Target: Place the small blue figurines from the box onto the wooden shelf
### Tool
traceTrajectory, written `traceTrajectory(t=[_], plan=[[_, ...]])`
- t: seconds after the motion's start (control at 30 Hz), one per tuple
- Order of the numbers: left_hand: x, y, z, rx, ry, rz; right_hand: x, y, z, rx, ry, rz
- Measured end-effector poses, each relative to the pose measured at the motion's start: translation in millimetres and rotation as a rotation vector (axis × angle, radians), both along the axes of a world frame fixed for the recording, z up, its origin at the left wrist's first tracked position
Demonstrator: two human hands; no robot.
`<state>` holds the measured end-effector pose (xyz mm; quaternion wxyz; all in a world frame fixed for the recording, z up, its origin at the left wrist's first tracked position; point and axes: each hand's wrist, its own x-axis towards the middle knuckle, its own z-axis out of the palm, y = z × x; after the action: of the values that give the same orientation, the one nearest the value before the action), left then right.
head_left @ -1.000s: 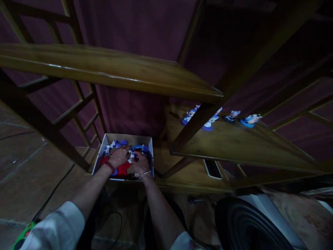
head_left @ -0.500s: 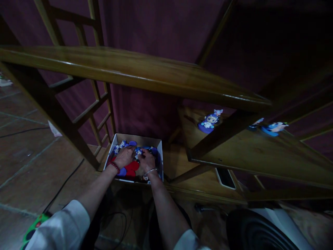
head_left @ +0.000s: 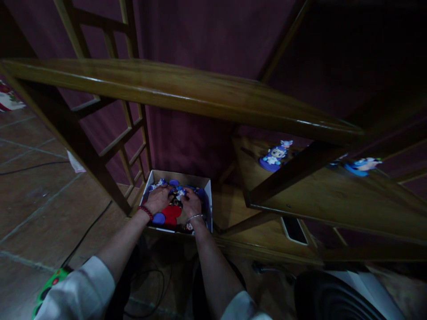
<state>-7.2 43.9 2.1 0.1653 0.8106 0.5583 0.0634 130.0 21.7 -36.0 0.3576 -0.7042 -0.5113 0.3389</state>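
A white-rimmed cardboard box (head_left: 210, 209) stands low in the wooden frame, filled with small figurines and flat red and blue-purple pieces. Both my hands are inside it. My left hand (head_left: 159, 199), with a red bead bracelet, curls its fingers down among blue-and-white figurines; the fingertips are hidden, and I cannot make out what they hold. My right hand (head_left: 191, 202), wearing a silvery bracelet, is closed with thumb and fingers about a small blue-and-white figurine (head_left: 181, 193). Red pieces (head_left: 171, 214) and a round blue-purple piece (head_left: 159, 218) lie below and between the hands.
A wooden rail (head_left: 187, 91) crosses above the box. On the shelf (head_left: 310, 195) to the right stand a purple-based figurine (head_left: 274, 158) and a blue one (head_left: 363, 166). A phone-like slab (head_left: 295, 230) lies beneath. A green object (head_left: 50, 289) and cables are on the floor.
The whole view has shifted slightly, so everything sits a little further right. Both hands stay in the box, the right one still at the blue-and-white figurine.
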Motion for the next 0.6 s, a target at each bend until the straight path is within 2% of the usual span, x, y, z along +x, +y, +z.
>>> traceTrajectory(t=[0.13, 0.6], plan=[[-2.1, 0.1, 0.9, -0.037, 0.021, 0.053, 0.1, -1.5, 3.3, -0.011, 0.006, 0.013], [-7.1, 9.5, -3.5, -0.091, -0.204, 0.162, 3.3, -5.8, 8.9, -0.004, 0.008, 0.047]])
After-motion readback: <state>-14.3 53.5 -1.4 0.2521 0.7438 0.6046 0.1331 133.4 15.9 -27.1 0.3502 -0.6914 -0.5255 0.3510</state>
